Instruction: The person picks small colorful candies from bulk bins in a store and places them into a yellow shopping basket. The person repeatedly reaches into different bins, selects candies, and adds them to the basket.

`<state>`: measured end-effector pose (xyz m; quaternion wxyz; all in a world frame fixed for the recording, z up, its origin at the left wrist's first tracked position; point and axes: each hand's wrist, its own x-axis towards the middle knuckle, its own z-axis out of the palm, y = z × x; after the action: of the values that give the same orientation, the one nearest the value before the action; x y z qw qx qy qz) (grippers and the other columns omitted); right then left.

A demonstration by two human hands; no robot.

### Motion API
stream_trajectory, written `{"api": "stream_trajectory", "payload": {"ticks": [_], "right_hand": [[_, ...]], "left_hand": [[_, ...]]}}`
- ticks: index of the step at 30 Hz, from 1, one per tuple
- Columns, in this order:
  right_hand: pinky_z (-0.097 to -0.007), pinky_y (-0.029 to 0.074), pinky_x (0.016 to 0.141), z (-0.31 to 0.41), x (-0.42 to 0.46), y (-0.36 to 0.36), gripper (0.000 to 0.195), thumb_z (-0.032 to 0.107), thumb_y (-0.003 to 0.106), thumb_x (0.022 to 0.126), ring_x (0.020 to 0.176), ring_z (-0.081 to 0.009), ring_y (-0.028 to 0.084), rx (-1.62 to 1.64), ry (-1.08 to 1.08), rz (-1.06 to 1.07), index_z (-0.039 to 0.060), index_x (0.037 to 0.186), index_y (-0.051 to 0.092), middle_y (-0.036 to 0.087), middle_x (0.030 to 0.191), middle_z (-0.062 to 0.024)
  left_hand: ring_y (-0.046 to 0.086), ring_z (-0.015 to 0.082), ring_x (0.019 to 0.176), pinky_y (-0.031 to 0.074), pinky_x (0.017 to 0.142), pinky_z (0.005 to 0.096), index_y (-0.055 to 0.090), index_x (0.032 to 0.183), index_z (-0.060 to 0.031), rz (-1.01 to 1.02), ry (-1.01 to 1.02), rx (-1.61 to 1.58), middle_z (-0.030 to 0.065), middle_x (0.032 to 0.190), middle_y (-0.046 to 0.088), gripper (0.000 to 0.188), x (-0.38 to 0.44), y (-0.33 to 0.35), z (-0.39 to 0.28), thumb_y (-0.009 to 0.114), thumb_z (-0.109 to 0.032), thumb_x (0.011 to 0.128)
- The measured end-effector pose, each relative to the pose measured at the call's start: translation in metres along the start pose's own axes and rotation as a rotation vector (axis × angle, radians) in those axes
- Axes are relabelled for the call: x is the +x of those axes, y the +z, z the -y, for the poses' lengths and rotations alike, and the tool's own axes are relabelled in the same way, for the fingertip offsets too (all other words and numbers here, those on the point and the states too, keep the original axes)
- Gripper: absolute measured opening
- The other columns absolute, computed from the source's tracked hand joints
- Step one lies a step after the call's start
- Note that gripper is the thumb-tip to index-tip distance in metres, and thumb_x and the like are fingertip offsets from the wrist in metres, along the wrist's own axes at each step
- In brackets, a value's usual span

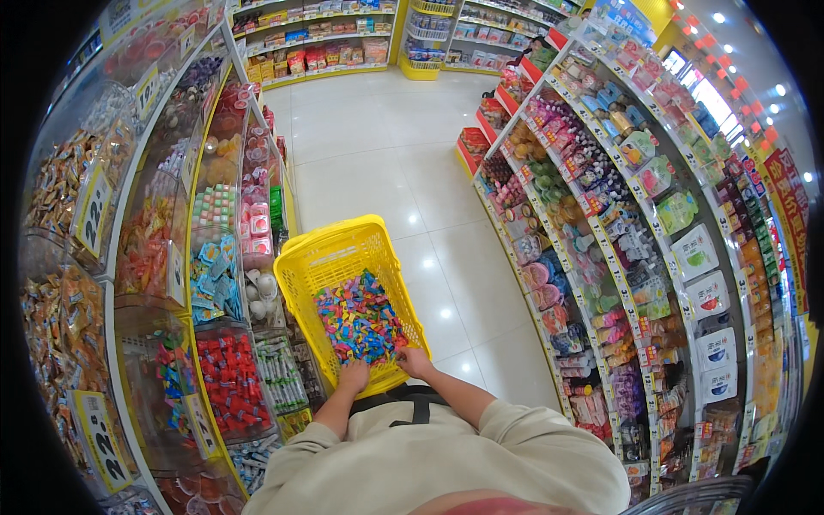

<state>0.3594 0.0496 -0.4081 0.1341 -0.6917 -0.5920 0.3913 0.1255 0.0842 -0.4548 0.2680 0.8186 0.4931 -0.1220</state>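
Observation:
A yellow plastic shopping basket (288, 273) stands in front of me, close to the left shelves. Inside it lies a heap of small wrapped candies (364, 315) in blue, pink, green, yellow and orange. My left hand (354, 375) is at the near end of the basket, its fingertips down at the edge of the heap. My right hand (413, 362) is at the near right corner, fingers bent close to the candies beside the basket wall. Whether either hand holds a candy is too small to tell.
Clear bins of wrapped candy (233, 380) rise in tiers close on my left, with price tags. Packed snack shelves (595, 257) curve along my right. A tiled aisle floor (386, 154) runs ahead to further shelves (315, 80). A person (535, 46) is partly visible behind the right shelves.

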Motion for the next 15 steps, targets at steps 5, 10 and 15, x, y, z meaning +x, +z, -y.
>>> {"api": "stream_trajectory", "payload": {"ticks": [5, 10, 15], "right_hand": [[-0.0384, 0.058, 0.076, 0.019, -0.013, -0.007, 0.022, 0.021, 0.076, 0.085, 0.081, -0.0269, 0.073, 0.085, 0.017, -0.017, 0.0058, 0.102, 0.074, 0.074, 0.088, -0.0141], [-0.0392, 0.058, 0.074, 0.037, -0.019, -0.008, 0.023, 0.021, 0.076, 0.084, 0.078, -0.027, 0.074, 0.133, 0.009, 0.056, 0.0092, 0.103, 0.076, 0.074, 0.085, -0.0149], [-0.0386, 0.058, 0.074, 0.054, -0.014, -0.012, 0.026, 0.024, 0.076, 0.085, 0.077, -0.0275, 0.074, 0.083, -0.055, 0.103, 0.0096, 0.107, 0.077, 0.074, 0.084, -0.015]], "left_hand": [[0.064, 0.0393, 0.109, 0.051, 0.09, 0.0496, 0.065, 0.111, -0.0012, 0.027, 0.154, -0.25, 0.0206, 0.119, 0.067, 0.028, -0.002, -0.032, -0.017, 0.054, -0.025, 0.101], [0.067, 0.039, 0.097, 0.053, 0.084, 0.0475, 0.069, 0.108, -0.0044, 0.039, 0.309, -0.407, 0.0211, 0.101, 0.07, 0.026, -0.016, -0.063, -0.032, 0.06, -0.027, 0.1], [0.068, 0.0379, 0.089, 0.053, 0.078, 0.0459, 0.072, 0.102, -0.0042, -0.042, 0.216, -0.492, 0.0195, 0.093, 0.071, 0.026, -0.031, -0.082, -0.035, 0.066, -0.029, 0.096]]}}
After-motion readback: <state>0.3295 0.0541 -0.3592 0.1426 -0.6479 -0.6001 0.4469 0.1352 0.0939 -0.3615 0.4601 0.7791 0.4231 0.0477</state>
